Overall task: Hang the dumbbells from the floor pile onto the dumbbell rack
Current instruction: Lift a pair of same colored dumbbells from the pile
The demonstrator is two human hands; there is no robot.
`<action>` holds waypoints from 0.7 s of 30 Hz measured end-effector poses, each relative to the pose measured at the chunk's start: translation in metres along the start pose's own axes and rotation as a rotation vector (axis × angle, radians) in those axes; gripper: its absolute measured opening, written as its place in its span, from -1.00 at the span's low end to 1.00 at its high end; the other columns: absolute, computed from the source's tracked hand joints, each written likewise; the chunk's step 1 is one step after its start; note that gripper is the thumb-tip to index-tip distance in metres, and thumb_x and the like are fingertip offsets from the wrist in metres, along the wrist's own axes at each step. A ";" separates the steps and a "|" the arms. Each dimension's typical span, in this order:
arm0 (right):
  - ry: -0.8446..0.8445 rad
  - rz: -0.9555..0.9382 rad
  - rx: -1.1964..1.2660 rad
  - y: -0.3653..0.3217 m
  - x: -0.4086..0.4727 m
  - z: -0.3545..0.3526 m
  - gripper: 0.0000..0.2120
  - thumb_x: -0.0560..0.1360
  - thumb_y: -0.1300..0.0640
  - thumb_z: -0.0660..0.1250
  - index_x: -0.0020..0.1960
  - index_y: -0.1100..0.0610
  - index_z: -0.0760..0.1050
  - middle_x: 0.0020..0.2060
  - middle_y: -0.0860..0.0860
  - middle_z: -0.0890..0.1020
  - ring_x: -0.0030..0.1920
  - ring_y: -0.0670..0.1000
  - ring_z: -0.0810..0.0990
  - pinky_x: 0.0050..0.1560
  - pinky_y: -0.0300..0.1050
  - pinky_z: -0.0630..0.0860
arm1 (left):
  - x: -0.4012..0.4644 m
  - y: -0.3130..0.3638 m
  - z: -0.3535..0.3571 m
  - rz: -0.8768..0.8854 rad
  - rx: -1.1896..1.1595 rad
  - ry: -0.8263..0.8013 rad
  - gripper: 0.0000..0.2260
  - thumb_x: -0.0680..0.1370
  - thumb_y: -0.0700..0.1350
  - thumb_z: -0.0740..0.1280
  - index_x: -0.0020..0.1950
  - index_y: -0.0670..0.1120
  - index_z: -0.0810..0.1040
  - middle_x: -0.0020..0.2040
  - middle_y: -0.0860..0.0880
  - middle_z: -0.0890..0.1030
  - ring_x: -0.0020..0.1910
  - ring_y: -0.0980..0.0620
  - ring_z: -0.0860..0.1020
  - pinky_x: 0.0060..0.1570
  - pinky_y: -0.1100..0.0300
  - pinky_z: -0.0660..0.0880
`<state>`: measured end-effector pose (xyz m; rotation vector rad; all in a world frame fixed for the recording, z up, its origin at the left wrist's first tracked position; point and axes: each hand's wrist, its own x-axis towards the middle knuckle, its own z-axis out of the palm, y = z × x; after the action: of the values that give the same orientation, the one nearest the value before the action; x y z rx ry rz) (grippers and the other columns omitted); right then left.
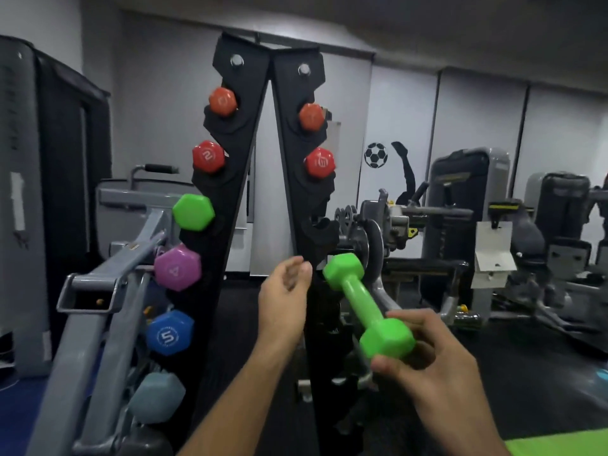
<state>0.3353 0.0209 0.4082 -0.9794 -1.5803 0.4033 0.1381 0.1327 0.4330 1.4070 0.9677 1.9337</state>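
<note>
My right hand (427,353) grips the near head of the green dumbbell (367,304), far head just below the empty cradle (320,232) on the rack (286,159); left hand (284,297) loose, holding nothing; left column looks full, right holds two; floor pile out of view.

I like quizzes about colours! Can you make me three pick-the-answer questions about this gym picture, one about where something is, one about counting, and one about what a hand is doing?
1. Where is the blue dumbbell on the rack?
A. top
B. below the purple dumbbell
C. on the floor

2. How many red or orange dumbbell ends hang on the rack?
A. four
B. one
C. seven

3. What is the right hand doing?
A. resting flat
B. waving
C. holding the green dumbbell

Answers: 1 B, the blue one sits just under the purple one. 2 A, two show on each side. 3 C, its fingers wrap the near end.
</note>
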 end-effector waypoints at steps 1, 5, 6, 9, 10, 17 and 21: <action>0.042 -0.026 -0.007 -0.008 0.008 0.000 -0.46 0.22 0.34 0.68 0.00 -0.17 0.63 -0.10 -0.11 0.73 -0.17 -0.12 0.69 -0.19 -0.34 0.57 | 0.010 0.009 0.002 0.014 0.010 0.027 -0.76 0.65 -0.04 0.34 0.29 -0.07 0.61 0.14 0.07 0.69 0.09 0.27 0.62 0.17 0.34 0.48; 0.183 -0.090 -0.024 -0.031 0.052 -0.004 -0.56 0.28 0.11 0.68 0.05 -0.16 0.60 -0.11 -0.11 0.70 -0.14 -0.07 0.71 -0.12 -0.06 0.67 | 0.043 0.034 0.009 -0.008 -0.003 -0.028 -0.57 0.71 0.10 0.15 0.54 -0.03 0.39 0.42 0.15 0.43 0.39 0.23 0.37 0.33 0.29 0.23; 0.220 -0.085 -0.028 -0.033 0.066 -0.002 -0.58 0.29 0.07 0.68 0.05 -0.17 0.59 -0.12 -0.09 0.69 -0.13 0.00 0.71 -0.09 0.08 0.69 | 0.051 0.038 0.010 -0.013 0.017 -0.061 -0.53 0.72 0.12 0.11 0.59 -0.03 0.31 0.45 0.16 0.38 0.44 0.23 0.30 0.38 0.29 0.18; 0.307 -0.050 -0.048 -0.038 0.108 0.008 -0.60 0.29 -0.03 0.69 0.02 -0.13 0.57 -0.17 -0.05 0.66 -0.17 0.08 0.71 -0.12 0.19 0.69 | 0.069 0.042 0.015 -0.073 0.033 -0.137 -0.36 0.64 0.32 0.05 0.65 0.03 0.18 0.62 0.13 0.22 0.59 0.14 0.18 0.59 0.10 0.06; 0.319 -0.053 -0.053 -0.039 0.122 0.011 -0.60 0.29 -0.06 0.68 0.02 -0.11 0.57 -0.17 -0.05 0.66 -0.17 0.08 0.71 -0.11 0.19 0.69 | 0.071 0.043 0.017 -0.099 0.014 -0.158 -0.29 0.60 0.39 0.05 0.66 0.06 0.15 0.64 0.12 0.19 0.60 0.13 0.15 0.61 0.02 0.04; 0.243 -0.047 -0.247 -0.050 0.180 0.026 -0.55 0.36 -0.02 0.65 0.18 0.01 0.59 -0.06 -0.02 0.66 -0.05 0.03 0.64 -0.12 -0.19 0.49 | 0.076 0.041 0.023 -0.131 -0.039 -0.207 -0.36 0.67 0.32 0.02 0.68 0.07 0.04 0.66 0.11 0.11 0.62 0.11 0.11 0.59 0.05 0.03; 0.194 -0.043 -0.231 -0.045 0.206 0.037 -0.54 0.35 -0.03 0.66 0.18 -0.03 0.58 -0.04 -0.01 0.68 -0.04 0.03 0.67 -0.01 -0.08 0.61 | 0.082 0.033 0.018 -0.140 -0.043 -0.264 -0.18 0.49 0.51 0.03 0.66 0.15 0.06 0.65 0.14 0.17 0.62 0.10 0.14 0.60 -0.11 0.08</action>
<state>0.2899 0.1623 0.5627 -1.1226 -1.4893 0.0922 0.1304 0.1811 0.5083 1.4835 0.8696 1.6103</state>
